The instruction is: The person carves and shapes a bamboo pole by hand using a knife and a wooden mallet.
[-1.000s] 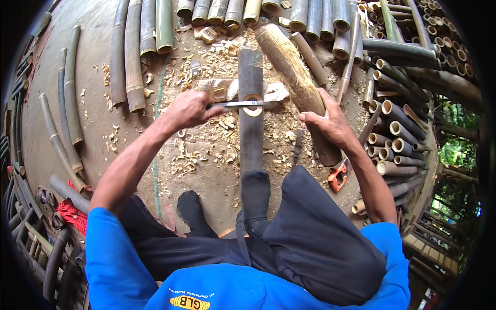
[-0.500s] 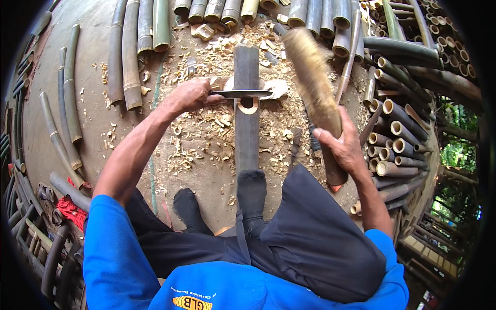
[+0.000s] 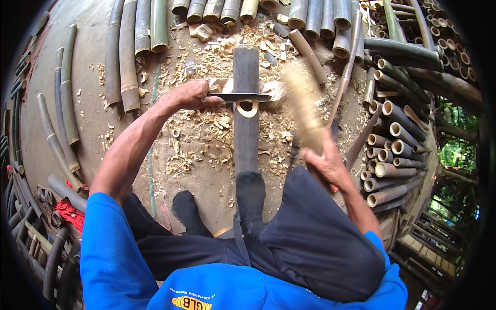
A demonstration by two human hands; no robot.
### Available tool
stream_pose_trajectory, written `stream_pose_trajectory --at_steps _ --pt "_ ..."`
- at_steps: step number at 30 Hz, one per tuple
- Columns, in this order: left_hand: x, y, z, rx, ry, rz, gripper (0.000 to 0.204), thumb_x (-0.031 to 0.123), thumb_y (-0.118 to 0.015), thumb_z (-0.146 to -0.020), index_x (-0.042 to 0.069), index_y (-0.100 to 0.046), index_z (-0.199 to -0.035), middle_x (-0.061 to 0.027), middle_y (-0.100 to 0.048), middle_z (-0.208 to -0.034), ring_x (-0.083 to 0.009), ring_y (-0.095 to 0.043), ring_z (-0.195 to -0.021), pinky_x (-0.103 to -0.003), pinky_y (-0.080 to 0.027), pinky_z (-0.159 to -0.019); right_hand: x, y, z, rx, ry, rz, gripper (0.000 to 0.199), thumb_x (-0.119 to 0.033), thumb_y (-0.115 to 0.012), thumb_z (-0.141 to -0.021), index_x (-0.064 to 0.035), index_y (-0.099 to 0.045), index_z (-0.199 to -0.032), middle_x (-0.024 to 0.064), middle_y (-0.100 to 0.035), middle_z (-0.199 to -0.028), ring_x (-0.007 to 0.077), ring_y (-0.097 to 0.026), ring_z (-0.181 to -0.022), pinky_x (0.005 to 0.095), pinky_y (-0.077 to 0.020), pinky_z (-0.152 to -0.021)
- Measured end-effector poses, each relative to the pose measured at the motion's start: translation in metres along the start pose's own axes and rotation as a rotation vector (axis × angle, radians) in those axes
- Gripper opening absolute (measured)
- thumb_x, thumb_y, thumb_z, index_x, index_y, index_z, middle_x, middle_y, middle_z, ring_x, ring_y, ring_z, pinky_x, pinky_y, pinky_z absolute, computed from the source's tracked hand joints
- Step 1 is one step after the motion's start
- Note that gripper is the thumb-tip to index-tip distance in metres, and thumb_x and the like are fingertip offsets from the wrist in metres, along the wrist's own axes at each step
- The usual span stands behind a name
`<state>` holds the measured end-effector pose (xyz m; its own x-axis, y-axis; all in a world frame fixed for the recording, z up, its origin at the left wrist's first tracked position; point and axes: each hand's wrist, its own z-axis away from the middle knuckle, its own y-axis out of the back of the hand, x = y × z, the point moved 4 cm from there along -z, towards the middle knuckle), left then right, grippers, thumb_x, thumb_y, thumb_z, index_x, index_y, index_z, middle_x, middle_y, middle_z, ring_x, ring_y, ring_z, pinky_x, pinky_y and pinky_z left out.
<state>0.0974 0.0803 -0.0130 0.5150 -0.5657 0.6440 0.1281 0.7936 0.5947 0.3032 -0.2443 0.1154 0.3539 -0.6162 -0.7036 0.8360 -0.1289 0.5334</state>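
Note:
A dark bamboo pole (image 3: 246,139) lies lengthwise in front of me, its near end by my socked foot (image 3: 251,188). There is a rounded, pale-edged cutout (image 3: 247,108) in its upper face. My left hand (image 3: 192,95) is closed round the handle of a knife (image 3: 248,96), whose dark blade lies crosswise over the pole at the cutout's far edge. To the right, my right hand (image 3: 325,161) grips a thick wooden mallet (image 3: 300,103), blurred by motion. Its frayed upper part is to the right of the blade tip, apart from it.
Wood chips (image 3: 206,132) litter the ground around the pole. A pale wooden block (image 3: 219,84) lies crosswise beneath it. Bamboo lengths (image 3: 129,57) lie at the left, and others (image 3: 312,18) along the far side. Stacked bamboo tubes (image 3: 395,168) stand at the right.
My right hand and the mallet have swung left, nearer the blade. Some ground behind the mallet now shows, with a bamboo piece there. My left hand and the knife have barely moved.

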Motion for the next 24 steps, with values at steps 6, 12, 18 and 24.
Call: stream_pose_trajectory --at_steps 6,12,18,24 --pt "0.006 -0.036 0.054 0.483 -0.216 -0.516 0.030 0.041 -0.066 -0.101 0.015 -0.063 -0.087 0.0019 -0.052 -0.065 -0.0118 -0.043 -0.052 -0.036 -0.042 -0.047 0.002 0.020 -0.009 0.001 -0.092 -0.147 0.066 -0.019 -0.080 -0.078 -0.0010 -0.050 -0.134 0.0119 -0.062 -0.115 0.0204 -0.062 -0.104 0.0350 -0.0521 -0.090" --pt "0.028 -0.046 0.081 0.550 -0.115 -0.407 0.033 0.038 -0.079 -0.086 0.010 -0.065 -0.097 -0.0089 -0.063 -0.082 -0.0265 -0.066 -0.069 -0.040 -0.054 -0.061 -0.011 0.021 -0.030 0.051 0.011 -0.042 0.069 -0.018 -0.080 -0.078 -0.0011 -0.048 -0.136 0.0127 -0.065 -0.110 0.0227 -0.066 -0.098 0.0367 -0.0548 -0.085" --pt "0.016 -0.044 0.071 0.307 -0.004 -0.399 0.019 0.019 -0.056 -0.096 0.006 -0.069 -0.095 -0.0161 -0.069 -0.078 -0.0321 -0.070 -0.066 -0.046 -0.056 -0.059 -0.054 0.003 -0.052 -0.154 0.947 0.703 0.075 -0.029 -0.087 -0.075 -0.0030 -0.050 -0.136 0.0151 -0.066 -0.103 0.0329 -0.069 -0.091 0.0429 -0.0564 -0.082" --pt "0.028 -0.039 0.067 0.273 0.039 -0.430 0.014 0.012 -0.055 -0.091 0.004 -0.067 -0.092 -0.0191 -0.070 -0.079 -0.0366 -0.070 -0.070 -0.049 -0.056 -0.064 -0.052 -0.011 -0.109 -0.326 0.977 1.095 0.039 -0.023 -0.076 -0.079 -0.0055 -0.056 -0.108 0.0107 -0.063 -0.091 0.0261 -0.068 -0.088 0.0405 -0.0542 -0.079"
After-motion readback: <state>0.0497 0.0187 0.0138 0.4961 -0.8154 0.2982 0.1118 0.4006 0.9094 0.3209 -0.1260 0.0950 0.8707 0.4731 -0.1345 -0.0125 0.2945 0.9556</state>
